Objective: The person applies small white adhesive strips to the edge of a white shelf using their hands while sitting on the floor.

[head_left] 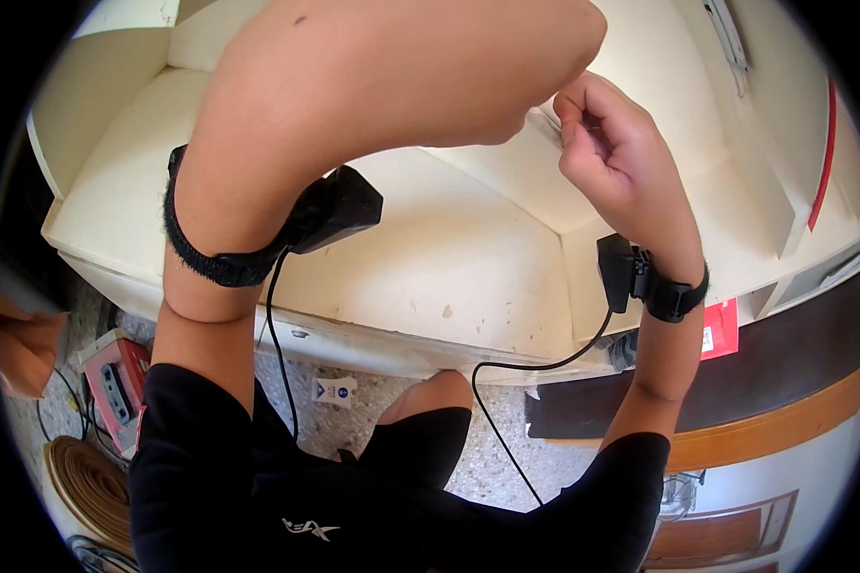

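Note:
My right hand (613,153) is raised over a cream-white cabinet top (449,267), its fingers pinched on a small pale strip (546,122). A black wrist strap with a small black box (624,272) and a cable sits on that wrist. My left arm crosses the view close to the camera, with a black band and a black box (339,205) on it. My left hand (516,86) ends right beside the strip; its fingers are hidden behind it, so its grip cannot be seen.
The cabinet has raised cream side walls (96,95) and a chipped front edge. Below lies speckled floor (492,468) with a red-and-grey device (115,377), a tan coiled hose (91,482) and a small white tag (336,390). A red label (720,329) and dark and brown boards (764,382) are at the right.

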The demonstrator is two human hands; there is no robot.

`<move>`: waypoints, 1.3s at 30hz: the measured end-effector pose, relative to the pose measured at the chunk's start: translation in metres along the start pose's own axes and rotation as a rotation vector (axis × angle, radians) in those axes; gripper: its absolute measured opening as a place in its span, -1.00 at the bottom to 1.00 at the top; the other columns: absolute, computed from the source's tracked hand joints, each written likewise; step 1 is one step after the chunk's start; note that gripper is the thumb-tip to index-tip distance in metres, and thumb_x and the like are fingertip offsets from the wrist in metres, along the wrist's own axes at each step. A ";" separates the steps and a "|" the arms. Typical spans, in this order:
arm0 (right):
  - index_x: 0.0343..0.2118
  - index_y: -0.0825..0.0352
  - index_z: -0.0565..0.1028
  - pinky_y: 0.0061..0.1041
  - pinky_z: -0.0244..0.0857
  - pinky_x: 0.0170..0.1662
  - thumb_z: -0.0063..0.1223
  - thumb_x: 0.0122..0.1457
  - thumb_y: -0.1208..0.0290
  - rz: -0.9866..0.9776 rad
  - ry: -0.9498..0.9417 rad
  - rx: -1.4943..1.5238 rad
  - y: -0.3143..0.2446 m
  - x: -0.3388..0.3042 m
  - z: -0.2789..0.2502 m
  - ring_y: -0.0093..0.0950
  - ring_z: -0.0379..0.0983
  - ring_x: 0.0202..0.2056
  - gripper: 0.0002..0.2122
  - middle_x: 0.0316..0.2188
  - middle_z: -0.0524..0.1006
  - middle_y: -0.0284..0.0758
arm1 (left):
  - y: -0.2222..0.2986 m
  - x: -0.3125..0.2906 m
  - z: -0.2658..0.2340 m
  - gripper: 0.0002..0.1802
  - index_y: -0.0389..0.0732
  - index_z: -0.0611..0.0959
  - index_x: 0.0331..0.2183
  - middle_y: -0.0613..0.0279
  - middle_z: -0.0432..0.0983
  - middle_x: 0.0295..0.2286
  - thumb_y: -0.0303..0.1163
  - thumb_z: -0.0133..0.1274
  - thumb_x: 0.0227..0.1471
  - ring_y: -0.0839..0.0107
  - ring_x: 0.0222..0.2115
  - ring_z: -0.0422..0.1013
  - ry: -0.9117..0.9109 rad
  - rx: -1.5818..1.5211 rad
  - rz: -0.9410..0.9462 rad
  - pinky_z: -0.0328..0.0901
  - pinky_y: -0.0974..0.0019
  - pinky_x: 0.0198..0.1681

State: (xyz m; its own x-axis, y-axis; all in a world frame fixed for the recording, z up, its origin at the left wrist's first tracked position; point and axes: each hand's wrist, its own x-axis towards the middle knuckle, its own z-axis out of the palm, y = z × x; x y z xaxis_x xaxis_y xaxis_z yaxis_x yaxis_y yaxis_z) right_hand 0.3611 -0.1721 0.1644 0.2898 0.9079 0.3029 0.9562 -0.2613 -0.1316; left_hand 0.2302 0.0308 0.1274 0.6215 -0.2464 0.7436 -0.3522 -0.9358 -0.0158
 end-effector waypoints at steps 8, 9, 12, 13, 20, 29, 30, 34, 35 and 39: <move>-0.37 0.38 0.39 -0.54 0.23 -0.38 0.07 0.12 0.60 -0.030 0.261 0.034 -0.007 -0.032 0.009 -0.50 0.27 -0.48 -0.92 -0.47 0.36 -0.32 | -0.003 0.023 0.011 -0.84 -0.29 0.69 -0.59 0.03 0.60 -0.54 -0.49 0.15 -0.02 0.09 -0.44 0.53 -0.093 -0.053 0.054 0.44 0.14 -0.28; -0.40 0.36 0.38 -0.49 0.26 -0.40 0.08 0.11 0.60 -0.095 0.294 -0.089 -0.007 -0.040 0.013 -0.41 0.32 -0.50 -0.91 -0.47 0.37 -0.28 | -0.002 0.025 0.010 -0.86 -0.28 0.69 -0.58 0.06 0.60 -0.54 -0.49 0.16 -0.03 0.10 -0.44 0.53 -0.106 -0.033 0.072 0.43 0.14 -0.29; -0.46 0.32 0.37 -0.40 0.28 -0.49 0.13 0.07 0.58 -0.096 0.345 -0.188 -0.016 -0.071 0.039 -0.30 0.37 -0.56 -0.87 -0.51 0.38 -0.29 | 0.005 0.025 0.008 -0.94 -0.24 0.71 -0.53 0.14 0.59 -0.52 -0.49 0.23 -0.06 0.14 -0.45 0.53 -0.122 0.017 0.110 0.42 0.15 -0.33; -0.47 0.31 0.38 -0.39 0.28 -0.51 0.15 0.06 0.58 -0.092 0.345 -0.218 -0.018 -0.079 0.050 -0.30 0.38 -0.57 -0.86 -0.51 0.38 -0.31 | 0.004 0.025 0.009 -0.96 -0.23 0.72 -0.50 0.17 0.59 -0.50 -0.48 0.26 -0.08 0.15 -0.45 0.53 -0.099 0.033 0.122 0.40 0.16 -0.34; -0.49 0.27 0.48 -0.42 0.33 -0.52 0.38 -0.03 0.52 -0.054 0.537 -0.260 0.000 -0.085 0.103 -0.39 0.46 -0.55 -0.80 -0.51 0.43 -0.36 | 0.011 0.024 0.026 -0.91 -0.24 0.71 -0.51 0.21 0.55 -0.54 -0.49 0.34 -0.12 0.14 -0.54 0.48 0.117 0.020 0.201 0.32 0.17 -0.45; -0.40 0.20 0.58 -0.45 0.22 -0.39 0.44 -0.23 0.54 -0.319 0.936 -0.375 0.005 -0.045 0.076 -0.43 0.39 -0.40 -0.72 -0.42 0.46 -0.44 | 0.012 0.019 0.029 -0.88 -0.26 0.70 -0.46 0.20 0.57 -0.52 -0.55 0.34 -0.14 0.12 -0.54 0.48 0.111 0.055 0.162 0.33 0.22 -0.47; -0.40 0.20 0.58 -0.43 0.22 -0.37 0.45 -0.23 0.53 -0.307 0.960 -0.359 0.002 -0.038 0.076 -0.44 0.39 -0.39 -0.72 -0.42 0.46 -0.44 | 0.014 0.019 0.028 -0.87 -0.26 0.70 -0.45 0.19 0.57 -0.51 -0.56 0.34 -0.14 0.12 -0.53 0.48 0.107 0.050 0.154 0.34 0.23 -0.46; -0.44 0.21 0.56 -0.40 0.25 -0.30 0.42 -0.20 0.51 -0.242 0.957 -0.304 0.006 -0.024 0.079 -0.42 0.40 -0.36 -0.76 -0.42 0.45 -0.46 | 0.018 0.018 0.028 -0.83 -0.30 0.69 -0.42 0.15 0.59 -0.48 -0.64 0.30 -0.17 0.17 -0.49 0.52 0.079 -0.002 0.125 0.38 0.28 -0.41; -0.45 0.21 0.56 -0.40 0.25 -0.30 0.42 -0.19 0.51 -0.247 0.967 -0.296 0.007 -0.020 0.080 -0.42 0.40 -0.36 -0.77 -0.43 0.45 -0.46 | 0.017 0.017 0.026 -0.83 -0.31 0.68 -0.41 0.14 0.59 -0.47 -0.65 0.29 -0.18 0.18 -0.48 0.53 0.066 -0.009 0.112 0.39 0.29 -0.39; -0.46 0.32 0.62 -0.41 0.35 -0.39 0.43 -0.22 0.64 -0.249 0.930 -0.258 -0.001 -0.019 0.077 -0.35 0.46 -0.42 -0.78 -0.48 0.50 -0.37 | 0.020 0.015 0.018 -0.81 -0.32 0.66 -0.40 0.13 0.59 -0.46 -0.69 0.25 -0.19 0.23 -0.45 0.54 0.017 0.006 0.073 0.43 0.31 -0.33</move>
State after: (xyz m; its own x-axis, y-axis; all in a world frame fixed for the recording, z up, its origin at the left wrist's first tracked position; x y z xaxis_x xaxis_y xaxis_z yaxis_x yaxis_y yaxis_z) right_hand 0.3515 -0.1641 0.0862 -0.1093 0.3574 0.9275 0.9417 -0.2614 0.2117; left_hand 0.2452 0.0036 0.1266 0.5826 -0.3099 0.7513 -0.3920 -0.9170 -0.0742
